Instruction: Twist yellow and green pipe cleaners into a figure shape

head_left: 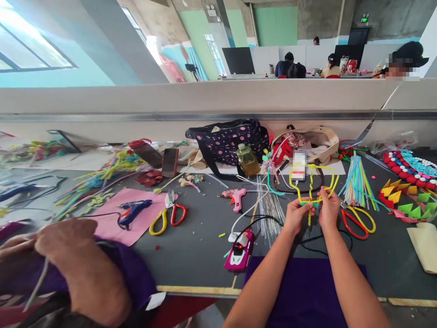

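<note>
My left hand (297, 213) and my right hand (328, 210) are held together above the dark table (198, 246), both pinching the lower part of a yellow pipe cleaner (312, 182) bent into a wavy loop. The loop rises up and away from my fingers. A short twisted yellow stem hangs down between my hands. Red-and-yellow scissors (358, 222) lie just right of my right hand. A bundle of thin metal wires (269, 209) lies to the left of my left hand.
Another person's arm (82, 269) in purple cloth works at lower left. On the table lie a pink glue gun (235, 198), a blue glue gun (133, 210), scissors (169, 214), a magenta toy car (239, 250), a bottle (247, 160), bags, coloured straws (357, 184) and paper shapes (406, 200). People sit far back.
</note>
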`<state>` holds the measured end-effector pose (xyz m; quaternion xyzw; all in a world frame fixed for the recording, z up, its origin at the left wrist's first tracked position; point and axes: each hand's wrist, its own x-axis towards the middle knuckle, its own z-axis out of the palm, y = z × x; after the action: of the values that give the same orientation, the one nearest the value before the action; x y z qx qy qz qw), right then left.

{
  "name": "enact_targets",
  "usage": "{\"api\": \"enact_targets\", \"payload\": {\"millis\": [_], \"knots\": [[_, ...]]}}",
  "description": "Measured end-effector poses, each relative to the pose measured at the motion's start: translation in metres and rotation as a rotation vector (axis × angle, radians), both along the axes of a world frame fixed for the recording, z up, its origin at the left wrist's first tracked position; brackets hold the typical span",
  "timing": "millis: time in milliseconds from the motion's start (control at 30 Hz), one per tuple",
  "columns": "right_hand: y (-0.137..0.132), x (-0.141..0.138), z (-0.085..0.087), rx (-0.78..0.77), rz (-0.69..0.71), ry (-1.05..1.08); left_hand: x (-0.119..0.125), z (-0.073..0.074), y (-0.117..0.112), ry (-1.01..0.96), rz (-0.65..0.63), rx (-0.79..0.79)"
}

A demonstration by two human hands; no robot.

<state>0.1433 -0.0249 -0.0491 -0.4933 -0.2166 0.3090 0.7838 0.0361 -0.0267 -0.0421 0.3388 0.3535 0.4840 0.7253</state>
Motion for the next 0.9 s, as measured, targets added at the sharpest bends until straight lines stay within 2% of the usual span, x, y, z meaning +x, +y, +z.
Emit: {"api": "enact_targets", "payload": {"millis": [200,367,567,900], "knots": [[-0.005,-0.002,0.010,-0.075,0.116,0.043,-0.008,0.002,0.008,-0.062,0.085,-0.016],[-0.007,-0.009,0.012,-0.068,0.300,-0.003,-0.012,0.004,0.010,-0.071,0.112,-0.013],[-0.007,-0.014,0.011,-0.082,0.219,-0.008,-0.011,0.004,0.010,-0.109,0.141,-0.027],[-0.005,-0.015,0.004,-0.119,0.202,-0.044,-0.011,0.005,0.011,-0.163,0.127,-0.063]]}}
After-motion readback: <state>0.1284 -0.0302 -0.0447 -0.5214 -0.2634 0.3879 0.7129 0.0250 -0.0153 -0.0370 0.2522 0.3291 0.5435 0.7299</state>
